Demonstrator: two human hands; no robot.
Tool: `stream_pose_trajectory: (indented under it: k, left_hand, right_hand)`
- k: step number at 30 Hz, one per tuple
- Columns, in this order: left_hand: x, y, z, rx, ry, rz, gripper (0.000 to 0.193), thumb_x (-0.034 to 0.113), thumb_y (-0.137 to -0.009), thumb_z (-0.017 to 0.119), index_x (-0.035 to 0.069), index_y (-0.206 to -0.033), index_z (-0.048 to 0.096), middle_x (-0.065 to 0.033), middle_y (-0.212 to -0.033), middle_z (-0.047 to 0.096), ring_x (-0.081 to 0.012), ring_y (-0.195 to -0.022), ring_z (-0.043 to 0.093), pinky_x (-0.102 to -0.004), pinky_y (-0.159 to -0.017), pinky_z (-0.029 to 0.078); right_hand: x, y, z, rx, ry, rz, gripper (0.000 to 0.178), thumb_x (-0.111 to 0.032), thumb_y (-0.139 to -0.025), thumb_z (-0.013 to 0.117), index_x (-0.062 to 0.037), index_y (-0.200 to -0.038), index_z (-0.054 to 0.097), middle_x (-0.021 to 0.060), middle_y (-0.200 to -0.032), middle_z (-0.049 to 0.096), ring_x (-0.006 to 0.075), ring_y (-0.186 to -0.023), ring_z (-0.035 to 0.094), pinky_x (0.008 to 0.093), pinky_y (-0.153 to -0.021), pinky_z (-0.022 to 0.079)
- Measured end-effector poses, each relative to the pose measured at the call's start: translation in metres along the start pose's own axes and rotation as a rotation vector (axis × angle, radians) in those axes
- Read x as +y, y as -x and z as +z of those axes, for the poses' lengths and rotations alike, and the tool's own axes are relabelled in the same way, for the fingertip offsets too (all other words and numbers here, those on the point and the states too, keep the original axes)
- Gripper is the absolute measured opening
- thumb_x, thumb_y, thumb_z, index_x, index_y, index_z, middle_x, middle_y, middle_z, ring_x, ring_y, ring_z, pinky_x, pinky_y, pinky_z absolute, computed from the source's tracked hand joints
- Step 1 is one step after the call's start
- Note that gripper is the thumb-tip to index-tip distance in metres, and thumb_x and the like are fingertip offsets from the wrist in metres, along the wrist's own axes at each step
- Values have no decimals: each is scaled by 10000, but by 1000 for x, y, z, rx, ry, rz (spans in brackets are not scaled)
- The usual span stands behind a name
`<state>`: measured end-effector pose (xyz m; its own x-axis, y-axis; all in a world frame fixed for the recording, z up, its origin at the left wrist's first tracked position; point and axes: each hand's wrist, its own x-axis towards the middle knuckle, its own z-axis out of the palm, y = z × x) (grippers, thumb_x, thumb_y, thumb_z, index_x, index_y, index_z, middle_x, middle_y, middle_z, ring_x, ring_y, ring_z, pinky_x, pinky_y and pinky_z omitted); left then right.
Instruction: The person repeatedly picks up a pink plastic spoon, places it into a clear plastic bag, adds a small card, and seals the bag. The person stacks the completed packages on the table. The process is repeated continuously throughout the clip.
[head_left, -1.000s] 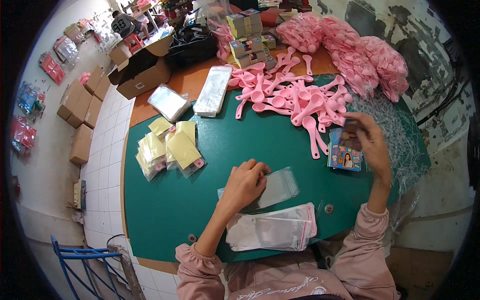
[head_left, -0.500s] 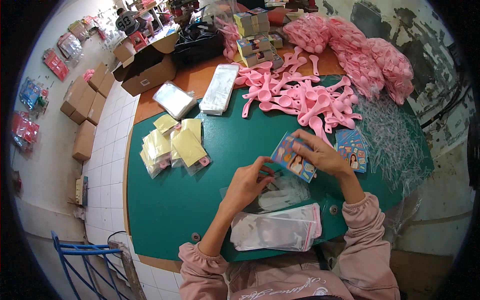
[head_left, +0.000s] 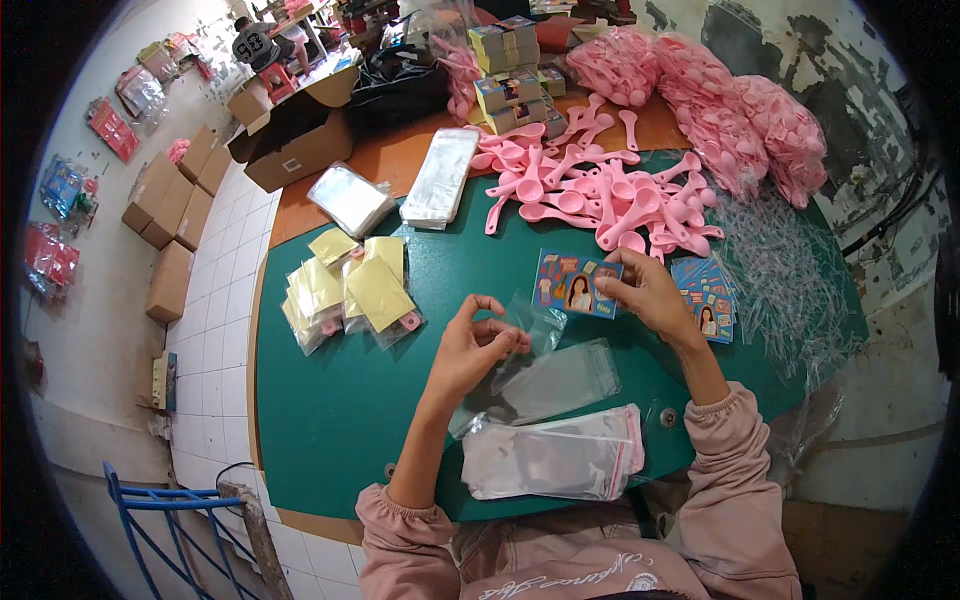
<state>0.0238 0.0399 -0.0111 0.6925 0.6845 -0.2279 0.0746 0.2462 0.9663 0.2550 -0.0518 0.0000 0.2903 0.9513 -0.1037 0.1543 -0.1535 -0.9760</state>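
Note:
In my right hand (head_left: 645,297), thumb on top, is a blue printed card (head_left: 577,284) with a picture of a person, its face turned up. My left hand (head_left: 474,345) pinches a thin clear plastic bag (head_left: 541,325) by its edge, just left of the card. Below them on the table lie loose clear bags (head_left: 562,381). Nearer to me is a stack of clear bags with pinkish edge strips (head_left: 550,455). A fanned pile of the same blue cards (head_left: 708,300) lies beside my right wrist.
Pink plastic scoops (head_left: 610,195) are heaped at the back of the green table (head_left: 330,420). Packed bags with yellow cards (head_left: 350,290) lie left. Behind them stand clear bag stacks (head_left: 440,178) and an open carton (head_left: 295,140). Clear plastic strips (head_left: 780,270) cover the right side.
My right hand has turned the card level, face up. My left hand has moved slightly left and up, raising a clear bag from the loose ones.

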Motion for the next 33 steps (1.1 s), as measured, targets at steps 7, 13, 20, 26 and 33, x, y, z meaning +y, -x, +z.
stream_pose_trajectory:
  k: [7, 13, 20, 26, 33]
  left_hand:
    - [4, 3, -2, -9, -20, 57, 397, 81, -789, 637, 18, -1118, 424, -77, -787, 631, -120, -758, 607, -218, -677, 453]
    - [8, 3, -2, 1, -138, 66, 430, 86, -768, 664, 9, -1124, 436, -80, -790, 632, -121, -767, 607, -228, -708, 469]
    - [2, 2, -3, -20, -136, 59, 426, 88, -774, 657, 17, -1146, 462, -70, -801, 635, -104, -772, 595, -230, -700, 467]
    - [1, 6, 14, -141, -379, 127, 433, 89, -778, 648, 51, -1168, 464, -68, -822, 647, -90, -746, 588, -239, -667, 461]
    - [14, 13, -8, -276, -746, 173, 474, 201, -786, 649, 61, -1184, 432, -110, -816, 662, -125, -727, 624, -268, -644, 472]
  right_hand:
    - [-8, 5, 9, 59, 408, -131, 183, -142, -831, 560, -25, -968, 526, 16, -692, 549, 65, -571, 436, 232, -523, 373]
    - [-12, 7, 15, 45, 83, -265, 145, -111, -836, 545, -33, -957, 534, 1, -646, 508, 58, -562, 408, 229, -507, 352]
    - [-17, 13, 12, -214, 258, -301, 137, -97, -834, 551, -41, -957, 535, -3, -662, 530, 39, -567, 423, 206, -504, 344]
    - [-24, 18, 25, -368, 377, -308, 206, -154, -780, 605, -28, -926, 532, 145, -709, 599, 223, -601, 575, 308, -565, 432]
    - [-17, 14, 31, -275, 347, -307, 214, -175, -725, 664, -17, -817, 553, 131, -697, 605, 208, -590, 567, 295, -574, 437]
